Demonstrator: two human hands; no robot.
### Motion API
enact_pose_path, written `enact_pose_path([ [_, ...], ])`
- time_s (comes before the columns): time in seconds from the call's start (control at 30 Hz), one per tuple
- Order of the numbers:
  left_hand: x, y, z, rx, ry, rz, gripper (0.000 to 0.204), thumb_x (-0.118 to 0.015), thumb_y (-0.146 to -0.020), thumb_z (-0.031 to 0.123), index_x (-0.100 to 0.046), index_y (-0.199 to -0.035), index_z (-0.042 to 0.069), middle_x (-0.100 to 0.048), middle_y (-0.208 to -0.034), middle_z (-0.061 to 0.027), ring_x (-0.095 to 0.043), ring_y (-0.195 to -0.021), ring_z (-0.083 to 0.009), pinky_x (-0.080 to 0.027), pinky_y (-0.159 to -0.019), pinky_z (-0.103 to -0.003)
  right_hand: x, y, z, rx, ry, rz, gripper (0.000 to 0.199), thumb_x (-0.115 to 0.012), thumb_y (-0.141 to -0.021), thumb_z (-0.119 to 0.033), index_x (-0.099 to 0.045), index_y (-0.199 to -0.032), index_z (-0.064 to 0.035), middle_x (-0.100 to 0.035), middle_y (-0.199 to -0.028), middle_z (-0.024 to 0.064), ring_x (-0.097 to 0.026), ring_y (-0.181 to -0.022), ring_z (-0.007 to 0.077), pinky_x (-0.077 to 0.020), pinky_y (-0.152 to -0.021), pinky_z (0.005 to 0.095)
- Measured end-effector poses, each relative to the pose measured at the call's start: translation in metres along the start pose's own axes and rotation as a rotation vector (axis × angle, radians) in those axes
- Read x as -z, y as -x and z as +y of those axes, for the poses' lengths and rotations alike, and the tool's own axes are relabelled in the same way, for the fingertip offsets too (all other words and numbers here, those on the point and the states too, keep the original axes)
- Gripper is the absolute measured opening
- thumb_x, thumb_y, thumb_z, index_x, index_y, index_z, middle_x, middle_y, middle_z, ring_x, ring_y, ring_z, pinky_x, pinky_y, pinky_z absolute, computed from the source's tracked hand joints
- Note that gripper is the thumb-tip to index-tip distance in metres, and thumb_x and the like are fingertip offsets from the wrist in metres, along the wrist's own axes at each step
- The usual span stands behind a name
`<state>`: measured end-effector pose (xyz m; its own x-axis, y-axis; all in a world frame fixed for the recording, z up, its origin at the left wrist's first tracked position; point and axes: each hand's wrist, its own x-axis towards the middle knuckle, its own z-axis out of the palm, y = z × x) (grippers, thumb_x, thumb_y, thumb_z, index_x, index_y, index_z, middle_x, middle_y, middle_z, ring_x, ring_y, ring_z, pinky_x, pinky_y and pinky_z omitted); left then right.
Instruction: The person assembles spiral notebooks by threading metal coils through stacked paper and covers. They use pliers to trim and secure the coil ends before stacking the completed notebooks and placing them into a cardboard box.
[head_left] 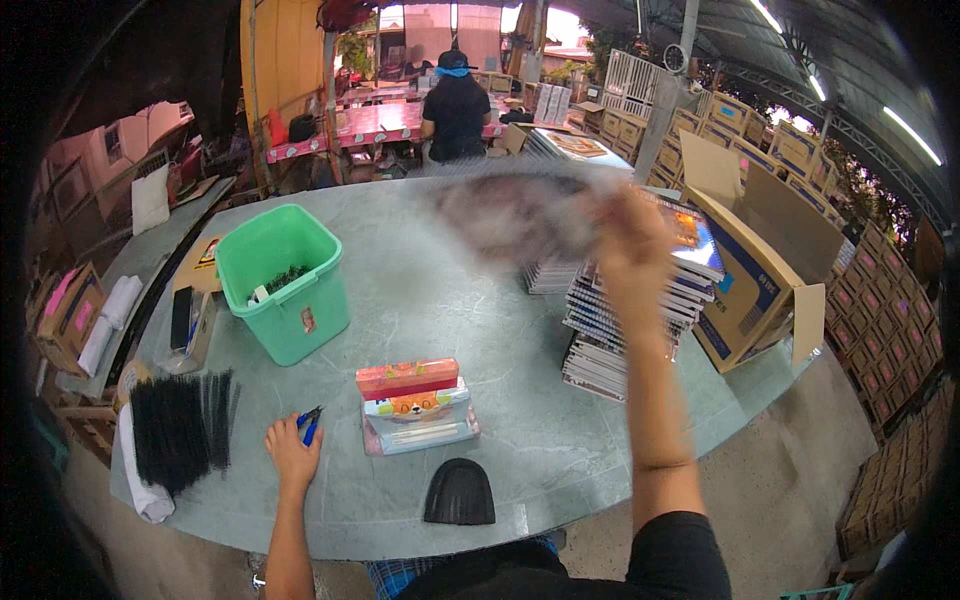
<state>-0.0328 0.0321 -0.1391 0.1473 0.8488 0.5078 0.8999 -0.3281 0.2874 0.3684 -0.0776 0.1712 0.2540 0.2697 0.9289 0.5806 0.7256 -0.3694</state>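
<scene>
Right hand [628, 245] raised, gripping a blurred flat book-like item [510, 215] above the grey bench [450, 300], near the stacked colourful books [620, 320]. Left hand [292, 450] rests on the bench, closed on a small blue-handled tool [309, 424], kept ready beside the bundled packets [415, 405].

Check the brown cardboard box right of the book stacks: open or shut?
Open. The cardboard box has its flaps spread, one raised at the back, its opening facing the stacked books.

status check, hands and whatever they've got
Left hand shut on blue tool. Right hand raised, gripping blurred flat item over book stack. Nothing in the way.
</scene>
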Motion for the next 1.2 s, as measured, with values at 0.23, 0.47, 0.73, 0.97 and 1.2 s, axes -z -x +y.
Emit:
enact_pose_path([
  [0.23,-0.005,0.0,0.009,-0.019,0.016,0.006,0.051,-0.069,-0.073,0.031,-0.054,-0.113,0.004,-0.052,-0.102,-0.0138,-0.045,-0.1,-0.0317,-0.033,-0.087,-0.043,0.095,-0.045,-0.006,0.165,1.239,-0.293,0.026,-0.055,-0.081,-0.002,-0.067,-0.103,-0.0105,-0.066,-0.094,0.0142,-0.065,-0.085,0.0272,-0.0497,-0.073,0.0344],
  [0.47,-0.002,0.0,0.01,-0.012,0.0,-0.001,0.049,-0.068,-0.074,0.03,-0.053,-0.113,0.004,-0.052,-0.1,-0.0133,-0.046,-0.101,-0.0318,-0.034,-0.087,-0.043,0.125,0.0,0.037,0.081,1.167,-0.481,0.031,-0.063,-0.081,-0.019,-0.063,-0.111,-0.011,-0.062,-0.113,0.0077,-0.056,-0.108,0.0248,-0.0413,-0.091,0.0369],
  [0.73,0.007,-0.002,0.017,0.035,-0.012,-0.085,0.052,-0.069,-0.073,0.032,-0.054,-0.114,0.003,-0.052,-0.105,-0.0145,-0.045,-0.103,-0.0319,-0.033,-0.09,-0.043,0.121,0.0,0.023,0.128,1.072,-0.386,0.029,-0.068,-0.078,-0.014,-0.063,-0.107,-0.0088,-0.063,-0.109,0.0105,-0.058,-0.103,0.0296,-0.0427,-0.089,0.0379],
  [0.97,0.004,-0.002,0.019,0.031,-0.016,-0.069,0.049,-0.068,-0.074,0.034,-0.054,-0.112,0.005,-0.053,-0.103,-0.0135,-0.045,-0.103,-0.0311,-0.032,-0.09,-0.043,0.326,0.122,-0.02,0.365,1.015,0.423,0.043,-0.035,-0.095,-0.036,-0.053,-0.102,0.0029,-0.055,-0.093,0.0091,-0.052,-0.088,0.0229,-0.0434,-0.081,0.036],
  [1.2,-0.026,-0.005,0.029,-0.004,-0.005,-0.025,0.047,-0.066,-0.075,0.034,-0.054,-0.11,0.005,-0.053,-0.102,-0.0123,-0.046,-0.1,-0.0307,-0.033,-0.086,-0.043,0.513,0.429,-0.011,-0.392,1.483,0.851,0.032,-0.047,-0.09,-0.032,-0.054,-0.099,-0.0012,-0.05,-0.103,0.0139,-0.05,-0.083,0.025,-0.0425,-0.071,0.0374],
])
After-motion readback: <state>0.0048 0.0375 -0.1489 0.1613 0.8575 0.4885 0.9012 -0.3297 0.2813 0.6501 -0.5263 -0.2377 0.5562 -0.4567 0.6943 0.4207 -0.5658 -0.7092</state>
